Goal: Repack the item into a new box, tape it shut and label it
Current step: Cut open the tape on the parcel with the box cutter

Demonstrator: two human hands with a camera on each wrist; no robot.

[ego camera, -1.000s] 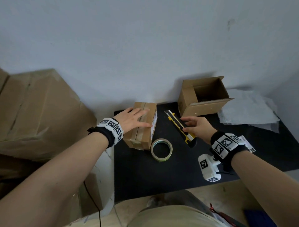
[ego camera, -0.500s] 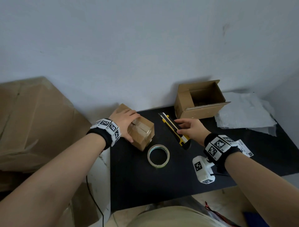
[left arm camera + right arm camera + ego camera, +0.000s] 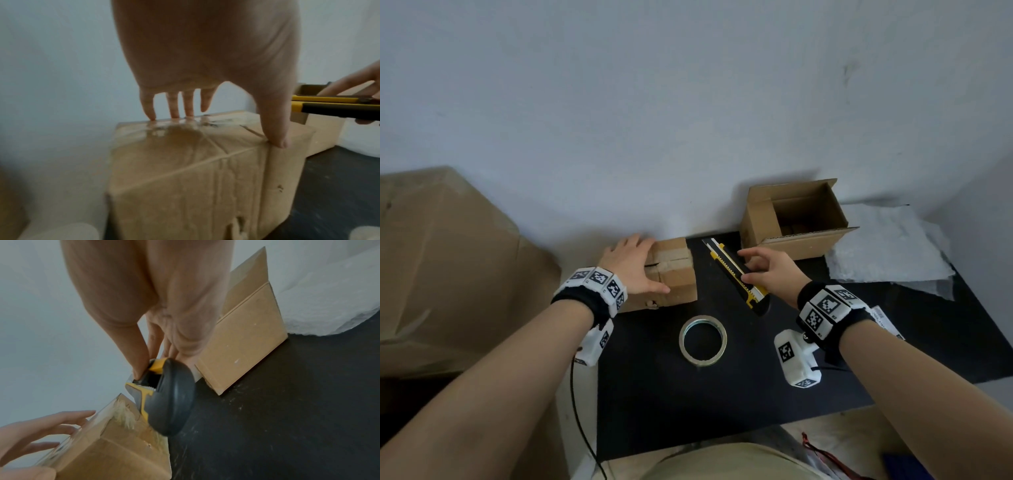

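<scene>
A taped brown box (image 3: 676, 274) stands at the back left of the black mat (image 3: 688, 411). My left hand (image 3: 643, 265) lies flat on its top, fingers straight to the far edge and thumb at the near corner, as the left wrist view shows (image 3: 226, 129). My right hand (image 3: 748, 267) pinches a yellow and black utility knife (image 3: 726, 265) between thumb and fingers, just right of the taped box. In the right wrist view the knife (image 3: 170, 395) points away from me, its rear end close to the camera. An empty open box (image 3: 756, 219) stands behind the knife.
A roll of clear tape (image 3: 683, 337) lies flat on the mat in front of me. White foam wrap (image 3: 887, 246) lies at the back right, and a printed label (image 3: 887, 320) shows behind my right wrist. Large cardboard boxes (image 3: 448, 257) stand left of the table.
My left hand has turned the taped box and shifted it back toward the wall. My right hand has closed on the knife and raised it a little.
</scene>
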